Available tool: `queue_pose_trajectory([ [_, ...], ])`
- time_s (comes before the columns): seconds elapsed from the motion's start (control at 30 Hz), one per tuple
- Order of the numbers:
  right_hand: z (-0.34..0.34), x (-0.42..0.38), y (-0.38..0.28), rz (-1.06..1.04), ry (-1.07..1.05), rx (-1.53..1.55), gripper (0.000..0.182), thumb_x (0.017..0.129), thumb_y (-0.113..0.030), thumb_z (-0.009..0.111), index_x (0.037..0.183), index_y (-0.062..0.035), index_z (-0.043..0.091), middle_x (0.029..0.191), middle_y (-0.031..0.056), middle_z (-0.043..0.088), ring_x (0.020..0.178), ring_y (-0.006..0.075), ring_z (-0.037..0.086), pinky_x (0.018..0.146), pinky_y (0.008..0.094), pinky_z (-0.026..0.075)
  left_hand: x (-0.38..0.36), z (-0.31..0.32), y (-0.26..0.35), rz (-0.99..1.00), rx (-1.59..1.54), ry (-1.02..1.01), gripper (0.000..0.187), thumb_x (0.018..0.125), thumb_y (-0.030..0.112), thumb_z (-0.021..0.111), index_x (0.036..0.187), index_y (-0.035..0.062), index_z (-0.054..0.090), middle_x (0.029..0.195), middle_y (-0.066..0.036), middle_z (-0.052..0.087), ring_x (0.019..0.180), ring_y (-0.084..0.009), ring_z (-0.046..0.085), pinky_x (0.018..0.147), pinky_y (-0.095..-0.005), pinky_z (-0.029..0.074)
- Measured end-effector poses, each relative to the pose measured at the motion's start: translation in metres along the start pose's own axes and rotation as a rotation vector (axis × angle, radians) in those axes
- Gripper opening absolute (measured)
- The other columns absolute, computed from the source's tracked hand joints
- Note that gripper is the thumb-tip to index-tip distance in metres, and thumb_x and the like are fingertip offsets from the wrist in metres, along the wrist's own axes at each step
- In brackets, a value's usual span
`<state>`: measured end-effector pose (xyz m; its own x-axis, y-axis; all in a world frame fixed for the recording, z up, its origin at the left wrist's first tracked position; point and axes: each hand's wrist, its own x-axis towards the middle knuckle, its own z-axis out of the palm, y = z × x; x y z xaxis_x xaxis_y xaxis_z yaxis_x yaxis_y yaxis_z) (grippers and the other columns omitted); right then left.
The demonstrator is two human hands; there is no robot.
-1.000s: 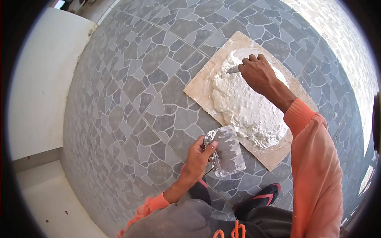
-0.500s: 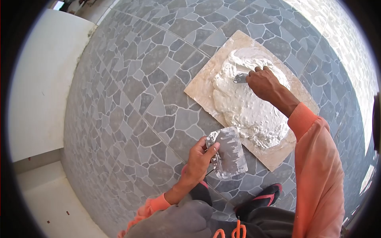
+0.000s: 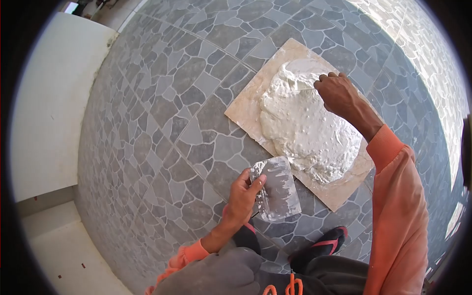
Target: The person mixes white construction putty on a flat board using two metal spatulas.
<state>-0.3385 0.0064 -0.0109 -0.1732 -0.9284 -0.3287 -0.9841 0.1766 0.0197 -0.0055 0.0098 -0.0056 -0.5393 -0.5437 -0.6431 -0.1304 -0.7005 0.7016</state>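
A beige tile slab (image 3: pixel 244 107) lies on the grey patterned floor and carries a wide mound of white paste (image 3: pixel 309 129). My right hand (image 3: pixel 339 93) is closed and hovers over the far right side of the mound. The small putty knife it grips is hidden under the fingers. My left hand (image 3: pixel 242 196) holds a flat metal trowel blade (image 3: pixel 276 189) smeared with white paste. That blade sits just off the slab's near corner, over the floor.
A white wall and step (image 3: pixel 54 103) run along the left. My foot in a black sandal with red trim (image 3: pixel 322 246) rests on the floor (image 3: pixel 162 113) below the slab. Bright sunlight falls on the floor at the far right.
My right hand has swept to the right across the paste, and the putty knife's blade has gone out of sight beneath it. The left hand with the trowel barely moved.
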Motion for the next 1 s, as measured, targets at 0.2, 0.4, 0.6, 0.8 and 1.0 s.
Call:
queue_pose_trajectory([
  [0.2,0.043,-0.008,-0.011,-0.011,-0.002,0.021,0.016,0.089,-0.007,0.053,0.090,-0.0008,0.067,0.096,0.0127,0.066,0.102,0.0264,0.059,0.086,0.0406,0.046,0.004,0.004,-0.001,0.083,0.051,0.075,0.015,0.097,0.013,0.057,0.107,0.0022,0.055,0.089,0.003,0.056,0.080,-0.0034,0.048,0.072,-0.0219,0.042],
  [0.4,-0.001,-0.015,0.002,0.017,-0.009,0.074,0.013,0.086,-0.006,0.054,0.087,-0.0008,0.066,0.097,0.0121,0.066,0.098,0.0282,0.061,0.084,0.0416,0.046,0.005,0.011,0.024,0.148,0.124,0.150,0.020,0.096,0.014,0.059,0.110,0.0015,0.051,0.093,-0.001,0.059,0.082,-0.0058,0.053,0.071,-0.0226,0.045],
  [0.6,0.038,-0.009,-0.013,-0.130,0.004,0.055,0.011,0.085,-0.007,0.057,0.087,-0.0030,0.067,0.092,0.0117,0.066,0.096,0.0273,0.060,0.082,0.0420,0.046,-0.010,0.029,0.046,0.191,0.173,0.097,0.030,0.087,0.005,0.067,0.112,0.0010,0.051,0.101,-0.005,0.062,0.086,-0.0094,0.059,0.076,-0.0251,0.050],
  [0.8,0.022,-0.013,-0.002,-0.034,0.139,0.037,0.010,0.080,-0.003,0.060,0.085,-0.0016,0.068,0.091,0.0135,0.068,0.094,0.0278,0.063,0.080,0.0435,0.048,-0.009,0.035,0.086,0.228,0.276,-0.003,0.033,0.085,0.004,0.067,0.115,-0.0011,0.054,0.103,-0.006,0.063,0.089,-0.0108,0.061,0.077,-0.0262,0.051],
  [1.0,0.004,-0.045,0.012,0.107,-0.071,0.487,0.020,0.077,-0.004,0.055,0.091,0.0052,0.066,0.087,0.0198,0.067,0.083,0.0352,0.064,0.071,0.0435,0.049,0.010,0.068,0.156,0.440,1.014,-0.167,0.034,0.088,0.010,0.060,0.119,-0.0043,0.054,0.100,-0.012,0.066,0.087,-0.0154,0.062,0.079,-0.0312,0.049],
])
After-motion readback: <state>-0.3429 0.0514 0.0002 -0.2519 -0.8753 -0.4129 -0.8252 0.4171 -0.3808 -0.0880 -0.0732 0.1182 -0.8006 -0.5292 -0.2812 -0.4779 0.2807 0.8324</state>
